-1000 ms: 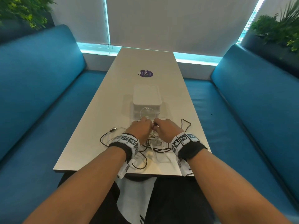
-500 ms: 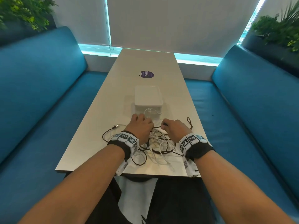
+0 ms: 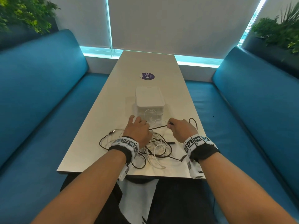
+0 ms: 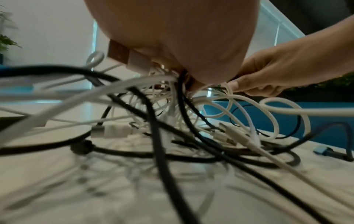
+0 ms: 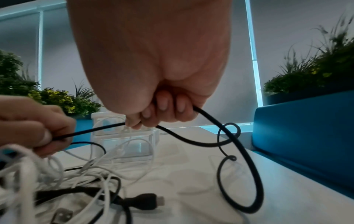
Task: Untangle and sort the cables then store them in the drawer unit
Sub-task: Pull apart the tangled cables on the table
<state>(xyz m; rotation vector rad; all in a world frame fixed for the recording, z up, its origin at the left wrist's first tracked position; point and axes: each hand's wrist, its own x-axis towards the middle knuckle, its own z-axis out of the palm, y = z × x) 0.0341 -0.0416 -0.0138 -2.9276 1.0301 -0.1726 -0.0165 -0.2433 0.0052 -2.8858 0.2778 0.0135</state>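
A tangle of black and white cables (image 3: 155, 147) lies on the near end of the table. My right hand (image 3: 179, 128) grips a black cable (image 5: 201, 142), which runs taut to my left hand (image 3: 139, 126). In the right wrist view that cable curls in loops beyond my right hand (image 5: 153, 115). My left hand (image 5: 32, 128) holds a bunch of white cables together with the black one; a white USB plug (image 4: 130, 58) sticks out under my left palm (image 4: 182, 45). The clear drawer unit (image 3: 150, 101) stands just behind both hands, with a white cable inside.
A purple round sticker (image 3: 147, 76) lies on the table (image 3: 97, 143) beyond the drawer unit. Blue benches (image 3: 40, 102) run along both sides. Potted plants (image 3: 278, 29) stand behind the bench backs. A loose black plug (image 5: 147, 200) lies near the table's front.
My hands have moved apart, the right one pulling a black cable out to the right until it is taut between them. The left hand stays on the pile.
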